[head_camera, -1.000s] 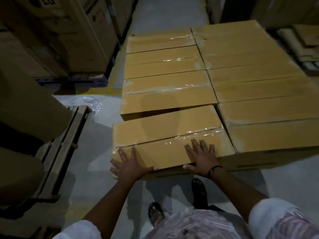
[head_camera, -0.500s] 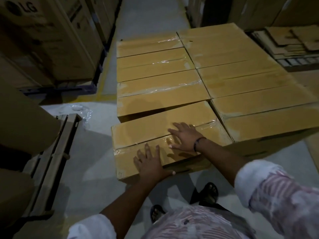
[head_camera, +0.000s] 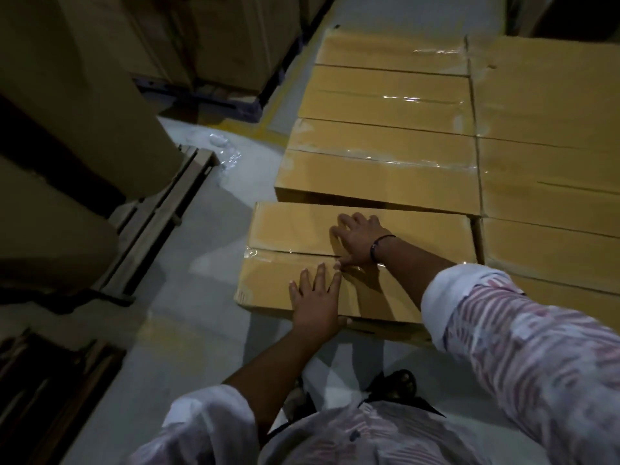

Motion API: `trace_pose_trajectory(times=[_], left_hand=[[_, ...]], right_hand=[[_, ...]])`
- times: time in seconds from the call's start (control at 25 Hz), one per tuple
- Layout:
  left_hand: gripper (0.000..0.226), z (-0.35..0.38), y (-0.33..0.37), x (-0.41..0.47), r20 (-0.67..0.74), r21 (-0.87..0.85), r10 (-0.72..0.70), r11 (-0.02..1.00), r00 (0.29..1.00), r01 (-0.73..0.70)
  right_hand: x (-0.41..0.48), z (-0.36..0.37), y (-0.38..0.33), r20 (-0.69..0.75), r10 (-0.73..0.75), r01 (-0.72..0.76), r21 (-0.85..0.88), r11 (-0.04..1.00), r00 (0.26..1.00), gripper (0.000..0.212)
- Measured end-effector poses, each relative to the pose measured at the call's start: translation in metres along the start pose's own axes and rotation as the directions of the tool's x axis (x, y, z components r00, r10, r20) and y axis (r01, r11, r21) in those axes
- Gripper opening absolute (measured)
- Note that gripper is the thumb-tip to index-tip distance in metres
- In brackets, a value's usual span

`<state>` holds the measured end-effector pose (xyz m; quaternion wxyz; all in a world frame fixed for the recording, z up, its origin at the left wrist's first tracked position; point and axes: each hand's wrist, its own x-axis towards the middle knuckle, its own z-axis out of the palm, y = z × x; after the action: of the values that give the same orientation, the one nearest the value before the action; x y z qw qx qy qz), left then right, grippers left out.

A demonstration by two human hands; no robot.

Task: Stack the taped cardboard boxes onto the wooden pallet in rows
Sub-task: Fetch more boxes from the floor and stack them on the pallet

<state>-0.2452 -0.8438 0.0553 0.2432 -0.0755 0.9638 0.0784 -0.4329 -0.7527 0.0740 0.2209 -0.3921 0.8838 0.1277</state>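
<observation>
Both hands lie flat and spread on the lid of the nearest taped cardboard box (head_camera: 292,226), gripping nothing: the left hand (head_camera: 315,297) sits with its heel at the near edge, and the right hand (head_camera: 360,241) is just beyond it, fingers splayed across the clear tape seam (head_camera: 288,251). Palms down like this looks like pressing and shoving rather than lifting, probably to slide the box home. Just past the right fingertips a dark gap separates this box from the left row of boxes (head_camera: 385,142), and off toward the right wrist its end sits close against the right row (head_camera: 543,129). The box's long axis runs crosswise under the palms, roughly parallel to the 3 boxes ahead of the fingers, though its end on the left hand's outer side juts out past theirs, so it reads as not yet squared. Whatever pallet carries the stack is hidden beneath it; a bare wooden pallet (head_camera: 161,226) lies well out beyond the left hand's outer side.
</observation>
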Motion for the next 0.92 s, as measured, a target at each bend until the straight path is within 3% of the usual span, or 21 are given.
trace_pose_trajectory(times=[0.24, 0.4, 0.56, 0.72, 0.92], left_hand=[[0.106, 0.004, 0.0, 0.005, -0.007, 0.049, -0.021, 0.999, 1.0, 0.022], [0.106, 0.001, -0.005, 0.007, -0.084, 0.122, 0.018, 0.992, 0.996, -0.008], [0.104, -0.008, -0.006, 0.018, -0.108, 0.141, 0.054, 0.989, 0.993, -0.039], [0.105, -0.02, -0.008, 0.03, -0.099, 0.136, 0.078, 0.989, 0.992, -0.064], [0.103, -0.016, -0.023, 0.028, -0.128, 0.12, 0.124, 0.987, 0.984, -0.108]], right_hand=[[0.023, 0.001, 0.025, 0.003, -0.013, 0.012, 0.063, 0.998, 1.0, 0.122], [0.028, 0.002, 0.032, -0.053, -0.033, 0.035, 0.036, 0.999, 0.998, 0.126], [0.026, 0.002, 0.047, -0.096, 0.016, -0.011, 0.05, 0.999, 0.995, 0.119], [0.015, 0.009, 0.05, -0.167, 0.052, -0.052, 0.001, 0.999, 0.985, 0.097], [-0.015, 0.027, 0.026, -0.101, 0.161, -0.139, 0.194, 0.971, 0.982, 0.081]])
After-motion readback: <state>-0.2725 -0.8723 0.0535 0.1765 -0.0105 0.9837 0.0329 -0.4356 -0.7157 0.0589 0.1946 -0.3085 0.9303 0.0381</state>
